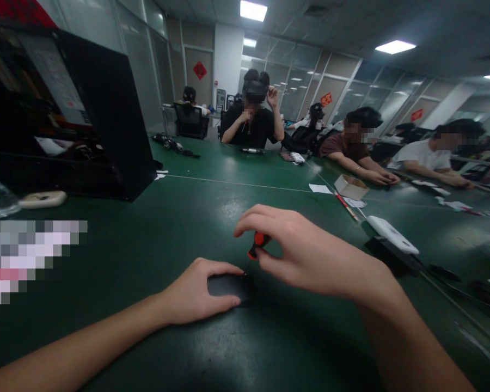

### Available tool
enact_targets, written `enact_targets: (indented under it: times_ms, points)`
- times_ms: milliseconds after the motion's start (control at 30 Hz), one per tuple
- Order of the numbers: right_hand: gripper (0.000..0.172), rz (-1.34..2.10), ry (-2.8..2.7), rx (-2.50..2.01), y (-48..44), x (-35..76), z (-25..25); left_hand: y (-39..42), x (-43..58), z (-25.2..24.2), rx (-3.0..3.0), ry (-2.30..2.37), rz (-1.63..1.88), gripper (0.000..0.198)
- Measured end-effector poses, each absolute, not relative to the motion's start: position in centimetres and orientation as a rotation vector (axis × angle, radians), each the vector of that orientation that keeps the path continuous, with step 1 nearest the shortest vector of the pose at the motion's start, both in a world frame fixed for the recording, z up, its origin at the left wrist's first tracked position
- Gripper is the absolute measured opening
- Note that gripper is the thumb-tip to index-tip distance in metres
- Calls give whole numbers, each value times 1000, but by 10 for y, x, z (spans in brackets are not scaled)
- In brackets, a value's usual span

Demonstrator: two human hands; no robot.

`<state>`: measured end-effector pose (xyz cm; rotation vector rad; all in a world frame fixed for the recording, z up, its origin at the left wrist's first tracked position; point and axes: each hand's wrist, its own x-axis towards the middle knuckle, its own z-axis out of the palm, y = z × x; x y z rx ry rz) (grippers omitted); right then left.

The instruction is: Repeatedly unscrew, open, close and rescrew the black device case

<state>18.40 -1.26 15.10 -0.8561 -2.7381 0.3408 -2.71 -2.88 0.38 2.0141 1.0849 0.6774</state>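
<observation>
Black flat piece (228,289) lies on the green table (188,218) right in front of me, below the middle of my view; rounded at the end by my palm, its right end lost in dark shadow; too dark to say exactly what it is.

My left hand (190,291) is around it from the left, thumb along the near side, fingers along the far side, so the grip is on the piece itself; my right hand (306,247) comes in from the right with a small screwdriver (252,253), red-and-black handle held at the thumb, index finger arched out past it; shaft tilted, tip down at the far edge of the piece, just beside my left fingertips; can't tell if the tip is seated in anything.

Right side of table: white device (392,234) next to a black block (386,255); further off a small open carton (351,187), white paper (320,189) and a red stick (345,206); left side: big black case (136,130), a cream oval item (43,199) near its base; across from me a person in black (253,120), one hand raised to the headgear.
</observation>
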Motion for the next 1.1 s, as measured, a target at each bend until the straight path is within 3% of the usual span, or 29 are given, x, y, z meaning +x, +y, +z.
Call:
enact_targets:
  times_ms: [133, 333, 467, 533, 667, 800, 933, 1033, 1100]
  points:
    - [7, 305, -2760, -1004, -15, 184, 153, -28, -28, 4, 2045, 1007, 683, 42]
    - [32, 429, -2758, -905, -19, 185, 157, -29, -28, 3, 2068, 1003, 687, 44]
    - [11, 307, -2758, -1050, -18, 184, 154, -29, -27, -2, 2052, 1072, 668, 45]
    - [13, 269, -2728, -1081, -17, 185, 154, -30, -26, -3, 2049, 1131, 661, 47]
    - [37, 481, -2761, -869, -18, 187, 157, -32, -26, -2, 2049, 1133, 684, 45]
    - [15, 426, -2777, -912, -17, 185, 159, -31, -26, -2, 2066, 1065, 711, 42]
    - [16, 290, -2757, -984, -15, 185, 157, -31, -27, -4, 2086, 1084, 697, 44]
    - [32, 436, -2809, -897, -16, 190, 157, -31, -27, -5, 2105, 1074, 689, 43]
    - [27, 417, -2807, -955, -16, 192, 156, -29, -29, -4, 2117, 1059, 699, 44]
